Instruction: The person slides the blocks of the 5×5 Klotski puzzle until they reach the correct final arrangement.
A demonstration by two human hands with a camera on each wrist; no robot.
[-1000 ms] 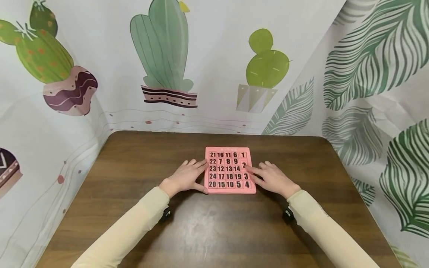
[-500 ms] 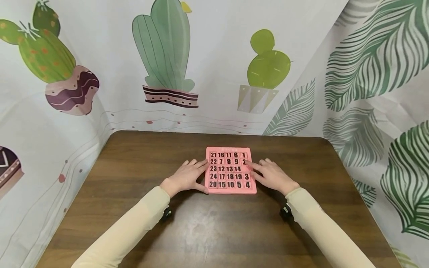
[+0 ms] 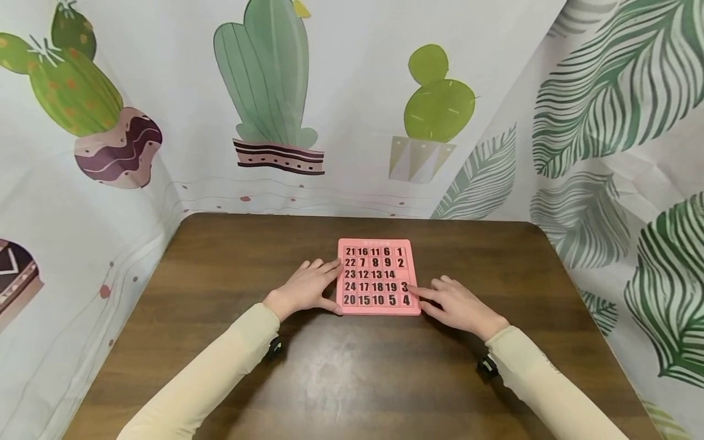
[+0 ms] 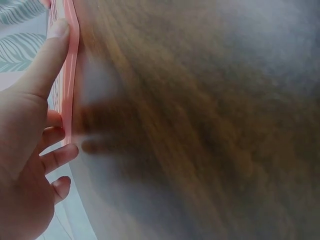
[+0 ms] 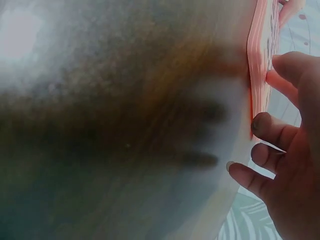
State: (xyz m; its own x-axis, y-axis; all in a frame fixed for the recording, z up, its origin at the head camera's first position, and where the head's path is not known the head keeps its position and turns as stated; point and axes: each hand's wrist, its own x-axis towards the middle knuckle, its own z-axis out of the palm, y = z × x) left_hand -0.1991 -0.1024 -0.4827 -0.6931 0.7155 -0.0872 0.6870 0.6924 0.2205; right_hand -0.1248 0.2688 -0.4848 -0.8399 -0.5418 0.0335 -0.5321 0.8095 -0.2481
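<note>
On the table [image 3: 330, 379], the left hand [image 3: 301, 292] is touching a number board [image 3: 379, 311], the right hand [image 3: 456, 304] its 3 tile [image 3: 404, 286], each grip wide.

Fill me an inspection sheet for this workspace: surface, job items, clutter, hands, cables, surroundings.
Surface: brown wood-grain table, glossy, with a light reflection near the front.
Job items: pink number slide puzzle, flat on the table; gap to the right of 14, directly above tile 3.
Clutter: nothing seen.
Hands: left hand touches the puzzle's left side, thumb at the near corner; right hand has its index fingertip at tile 3; dark device at each wrist.
Cables: nothing seen.
Surroundings: white backdrop printed with cacti and leaves.
</note>
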